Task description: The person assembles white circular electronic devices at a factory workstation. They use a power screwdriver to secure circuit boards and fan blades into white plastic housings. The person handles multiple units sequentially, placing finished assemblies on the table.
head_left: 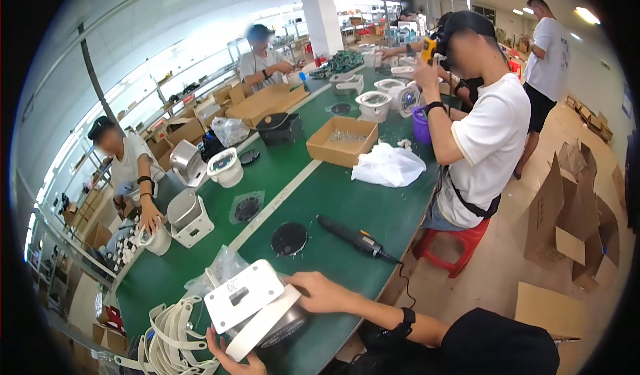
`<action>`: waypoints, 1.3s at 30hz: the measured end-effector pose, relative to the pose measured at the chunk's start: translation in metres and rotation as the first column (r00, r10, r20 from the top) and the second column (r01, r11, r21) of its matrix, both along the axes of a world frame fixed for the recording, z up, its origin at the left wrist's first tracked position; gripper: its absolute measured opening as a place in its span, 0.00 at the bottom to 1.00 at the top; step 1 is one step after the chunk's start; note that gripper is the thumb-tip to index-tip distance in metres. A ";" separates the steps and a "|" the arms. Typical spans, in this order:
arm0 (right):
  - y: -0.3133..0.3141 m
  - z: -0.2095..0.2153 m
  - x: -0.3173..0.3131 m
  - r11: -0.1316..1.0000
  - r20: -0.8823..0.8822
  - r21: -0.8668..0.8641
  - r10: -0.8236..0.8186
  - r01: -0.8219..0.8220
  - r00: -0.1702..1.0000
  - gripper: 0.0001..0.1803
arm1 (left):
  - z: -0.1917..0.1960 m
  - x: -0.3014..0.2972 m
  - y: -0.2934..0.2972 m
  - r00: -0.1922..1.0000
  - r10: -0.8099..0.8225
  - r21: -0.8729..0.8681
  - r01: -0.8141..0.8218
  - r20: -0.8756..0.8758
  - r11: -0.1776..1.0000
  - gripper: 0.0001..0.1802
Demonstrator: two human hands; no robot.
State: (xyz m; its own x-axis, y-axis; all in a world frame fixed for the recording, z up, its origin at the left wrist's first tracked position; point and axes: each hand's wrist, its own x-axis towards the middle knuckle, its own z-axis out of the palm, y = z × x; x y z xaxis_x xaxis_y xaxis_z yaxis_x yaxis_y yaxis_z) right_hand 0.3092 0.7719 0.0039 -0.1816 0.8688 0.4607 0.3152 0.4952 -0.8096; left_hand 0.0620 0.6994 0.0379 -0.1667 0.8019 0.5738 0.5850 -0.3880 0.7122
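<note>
I hold a white metal U-shaped bracket (257, 283) with a grey round housing (288, 328) set between its arms, tilted above the near end of the green table. My left hand (233, 360) grips the bracket's lower left, its fingers partly cut off by the picture's edge. At the other side, my right hand (321, 292) closes on the right side of the same piece; its fingertips are hidden behind it. Beside my left hand lies a pile of cream curved straps (172, 338). Beyond the bracket is a crumpled clear plastic bag (225, 266).
A black electric screwdriver (355, 238) lies to the right, its cord over the table's edge. Near it is a black disc (289, 239). Farther off stand a cardboard box (325, 151) of small parts and a white plastic bag (390, 166). Co-workers sit along both sides.
</note>
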 end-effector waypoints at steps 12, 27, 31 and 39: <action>0.002 -0.023 -0.019 0.980 -0.172 0.077 -0.168 0.183 0.971 0.09 | -0.002 0.005 0.013 0.969 -0.037 0.320 0.117 -0.246 0.940 0.36; 0.022 -0.041 -0.021 0.896 -0.583 -0.423 -0.151 -0.139 0.798 0.17 | -0.011 -0.012 0.013 0.944 0.305 0.170 -0.324 0.127 0.931 0.23; 0.042 -0.005 -0.032 0.890 -0.512 -0.416 -0.061 -0.186 0.857 0.14 | -0.025 -0.036 0.004 0.902 0.423 0.161 -0.431 0.083 0.888 0.21; 0.086 0.009 -0.020 0.922 -0.408 -0.369 -0.050 -0.115 0.912 0.17 | 0.044 -0.061 0.020 0.950 -0.007 -0.004 0.006 -0.311 1.000 0.38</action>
State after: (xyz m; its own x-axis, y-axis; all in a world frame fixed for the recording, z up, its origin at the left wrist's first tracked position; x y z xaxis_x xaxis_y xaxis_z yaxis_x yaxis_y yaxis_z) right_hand 0.2888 0.8580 0.0129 -0.0837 0.9869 0.1381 -0.0892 0.1306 -0.9874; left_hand 0.0010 0.7198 0.0822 0.0249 0.8041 0.5939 0.7752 -0.3907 0.4964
